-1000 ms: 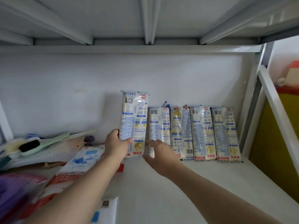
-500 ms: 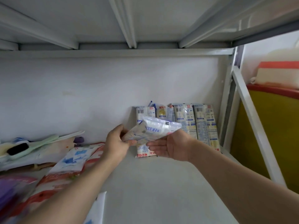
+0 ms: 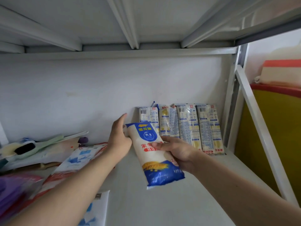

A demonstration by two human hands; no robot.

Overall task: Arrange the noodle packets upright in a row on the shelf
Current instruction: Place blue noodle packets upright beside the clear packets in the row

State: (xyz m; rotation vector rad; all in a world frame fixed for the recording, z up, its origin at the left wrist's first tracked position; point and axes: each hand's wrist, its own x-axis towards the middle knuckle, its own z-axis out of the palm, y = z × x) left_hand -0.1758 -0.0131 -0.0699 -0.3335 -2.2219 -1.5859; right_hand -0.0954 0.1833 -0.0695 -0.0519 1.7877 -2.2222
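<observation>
A white and blue noodle packet (image 3: pixel 153 155) hangs tilted in the air over the shelf (image 3: pixel 162 206), its printed front toward me. My right hand (image 3: pixel 177 152) grips its middle from the right. My left hand (image 3: pixel 119 137) holds its top end from the left, fingers stretched up along it. Behind them, several noodle packets (image 3: pixel 187 126) stand upright in a row against the back wall, at the shelf's right end.
A heap of loose packets and bags (image 3: pixel 73 160) lies on the shelf's left side, with a brush (image 3: pixel 24 148) on top. The white shelf post (image 3: pixel 254 121) stands to the right, a yellow and red board (image 3: pixel 276 128) beyond it.
The packet my left hand held upright beside the row has been pulled away and turned over between both hands; its blue front now faces me and my right hand grips it.
</observation>
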